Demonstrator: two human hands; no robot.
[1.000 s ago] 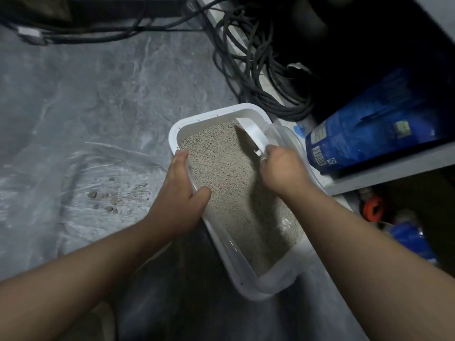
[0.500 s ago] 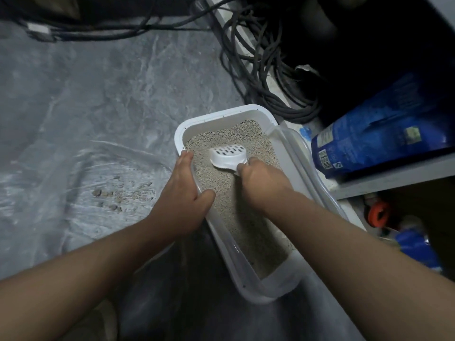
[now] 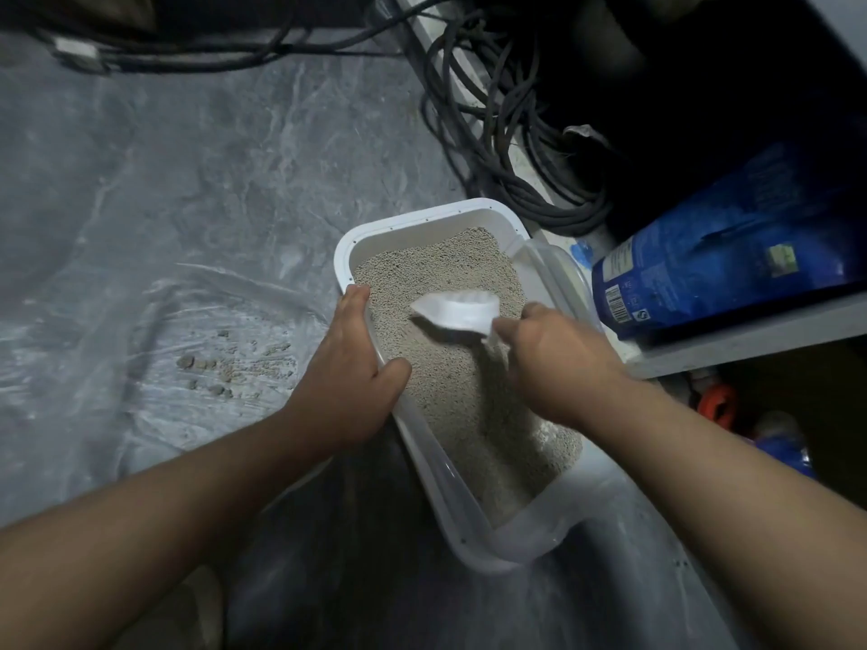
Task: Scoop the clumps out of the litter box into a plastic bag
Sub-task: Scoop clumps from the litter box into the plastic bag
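**Head view: scoop over the litter, clumps on the plastic**

Head view, looking down at a white rectangular plastic litter box (image 3: pixel 424 217) on a grey marbled floor (image 3: pixel 197 161), filled with beige granular litter (image 3: pixel 450 387). Left hand (image 3: pixel 349 375) gripping the box's left rim, fingers along the outside, thumb hooked over the inner edge. Right hand (image 3: pixel 558 363) closed round the handle of a white plastic scoop (image 3: pixel 457 309), held blurred just above the litter near the middle of the box, bowl pointing left. Left of the box, a clear plastic bag (image 3: pixel 155 330) spread flat on the floor, with a few small brownish clumps (image 3: pixel 220 368) lying on it, well apart from the scoop. Right of the box, a blue printed bag (image 3: pixel 713 255) lying on a pale shelf edge (image 3: pixel 750 333). Beyond the box, a coil of black cables (image 3: pixel 506 147).
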